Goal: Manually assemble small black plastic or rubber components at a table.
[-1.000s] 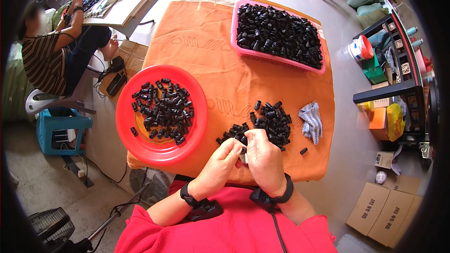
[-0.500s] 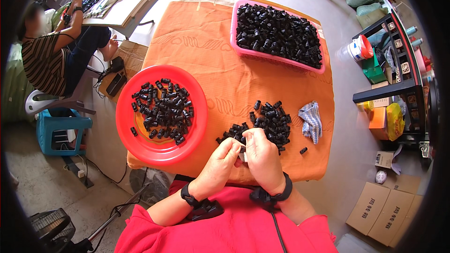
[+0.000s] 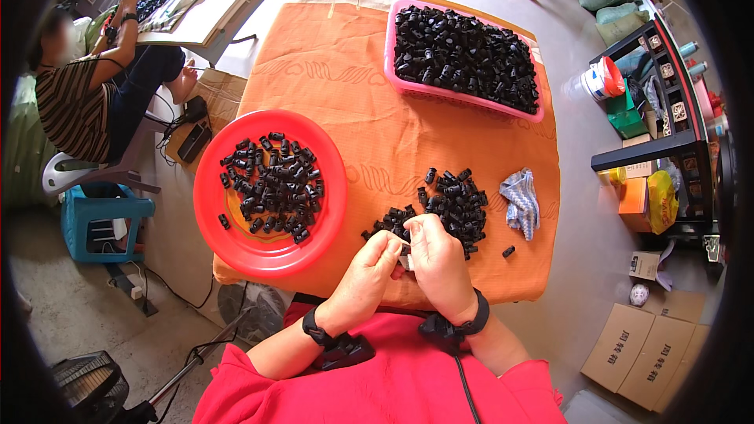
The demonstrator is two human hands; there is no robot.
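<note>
My left hand and my right hand meet at the near edge of the orange-covered table, both closed in a pinch. Between their fingertips is a small black plastic cord lock, mostly covered by the fingers. Just below it shows a bit of something whitish that I cannot make out. A loose pile of similar black cord locks lies right beyond my fingers. To the left, a round red tray carries many more of them. A single cord lock lies apart, right of my right hand.
A pink basket heaped with black pieces stands at the table's far right. A crumpled blue-and-white cloth lies near the right edge. At far left, a seated person works at another table. Flattened cardboard lies on the floor at right.
My hands stay almost where they were, fingertips still together. At the top, a walking person's legs have shifted. The tray, basket and piles look the same.
</note>
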